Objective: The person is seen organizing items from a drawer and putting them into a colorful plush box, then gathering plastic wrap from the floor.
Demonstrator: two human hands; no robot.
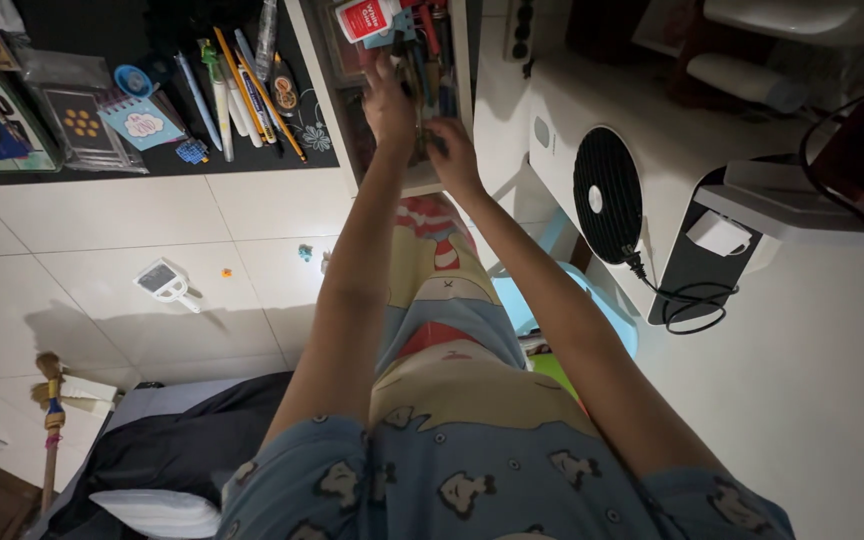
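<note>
Both my arms stretch forward into a narrow white drawer (461,60) packed with pens and markers. My left hand (388,100) is closed around a bunch of pens (416,72) standing in the drawer. Just beside it and nearer to me, my right hand (451,152) has its fingers curled onto something small and dark at the drawer's front; whether it grips it is unclear. A red and white bottle (367,17) lies at the drawer's far end. My lap in patterned blue pyjamas fills the bottom of the view.
A black mat (252,160) at upper left holds rows of pens and pencils (242,95), a small blue notepad (142,123) and a clear box (77,120). A white appliance with a round black grille (607,195) and a cable (687,300) is at right. A white scoop (164,281) lies on the tiled floor.
</note>
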